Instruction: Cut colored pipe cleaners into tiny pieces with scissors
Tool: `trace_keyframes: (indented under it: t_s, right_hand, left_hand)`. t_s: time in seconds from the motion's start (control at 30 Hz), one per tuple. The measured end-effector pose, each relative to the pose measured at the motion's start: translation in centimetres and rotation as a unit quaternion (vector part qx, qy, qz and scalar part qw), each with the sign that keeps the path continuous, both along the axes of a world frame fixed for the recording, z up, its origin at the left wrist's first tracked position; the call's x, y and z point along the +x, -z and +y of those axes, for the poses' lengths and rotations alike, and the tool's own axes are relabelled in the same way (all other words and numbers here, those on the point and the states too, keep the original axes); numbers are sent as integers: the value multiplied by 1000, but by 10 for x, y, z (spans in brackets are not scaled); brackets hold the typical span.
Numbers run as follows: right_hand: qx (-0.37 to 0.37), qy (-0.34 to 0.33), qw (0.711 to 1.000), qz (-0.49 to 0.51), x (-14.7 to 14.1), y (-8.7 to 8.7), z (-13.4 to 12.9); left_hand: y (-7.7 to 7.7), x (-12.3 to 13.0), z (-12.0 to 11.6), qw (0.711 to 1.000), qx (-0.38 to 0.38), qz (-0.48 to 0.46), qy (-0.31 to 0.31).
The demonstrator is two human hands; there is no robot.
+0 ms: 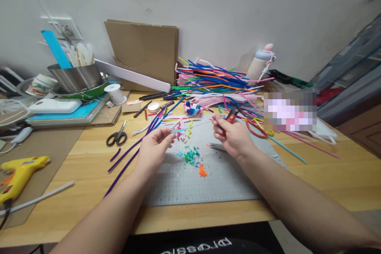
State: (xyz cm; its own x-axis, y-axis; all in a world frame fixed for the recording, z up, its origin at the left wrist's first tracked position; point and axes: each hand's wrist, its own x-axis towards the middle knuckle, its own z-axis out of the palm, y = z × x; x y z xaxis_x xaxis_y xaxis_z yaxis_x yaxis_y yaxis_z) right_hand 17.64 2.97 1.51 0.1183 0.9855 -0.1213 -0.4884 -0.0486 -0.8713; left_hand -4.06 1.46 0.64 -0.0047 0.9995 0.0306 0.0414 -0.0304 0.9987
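A light blue pipe cleaner [178, 130] stretches between my hands above the grey cutting mat [166, 188]. Its fuzz shows near my left hand [157, 143], which pinches that end. Toward the right it thins to bare wire, and the fingertips of my right hand [230, 133] close on the far end. A red-and-black handle [229, 120] is also held in my right fist. Metal blades [216, 147] show below that hand; whether they join the handle is hidden. Green and blue fuzz clippings [191, 156] and an orange clump [203, 170] lie on the mat.
Black scissors [117, 138] and purple pipe cleaners [125, 162] lie left of the mat. A yellow glue gun [20, 172] rests at far left. Behind stand a large pipe cleaner pile [217, 79], cardboard sheets [143, 47], a wire spool [115, 94] and a bottle [258, 63].
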Motion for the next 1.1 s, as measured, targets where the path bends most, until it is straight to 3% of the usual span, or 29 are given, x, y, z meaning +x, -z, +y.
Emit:
trace_keyframes:
  t_s: [0.33,0.57,0.7,0.8,0.87,0.97,1.1]
  right_hand:
    - [1,-8,1000,-10,0,1,0]
    - [5,-9,1000,-9,-1,0,-1]
    - [11,1,1000,8,-1,-2,-2]
    - [-16,-41,999,4,-6,0,-6]
    - [-29,-86,994,-55,-12,3,-13]
    - [-27,-137,980,-143,-23,7,-24]
    - [-17,-166,972,-166,-32,8,-33]
  left_hand:
    - [-5,0,-2,998,-11,-57,7]
    - [-1,-2,-2,999,-5,51,-11]
    - [-5,-3,-4,997,42,45,-46]
    - [-9,-3,-6,995,61,17,-77]
    - [-11,-3,-7,995,63,8,-83]
    - [-11,-1,-8,996,59,8,-63]
    - [-8,1,-10,999,41,6,-30]
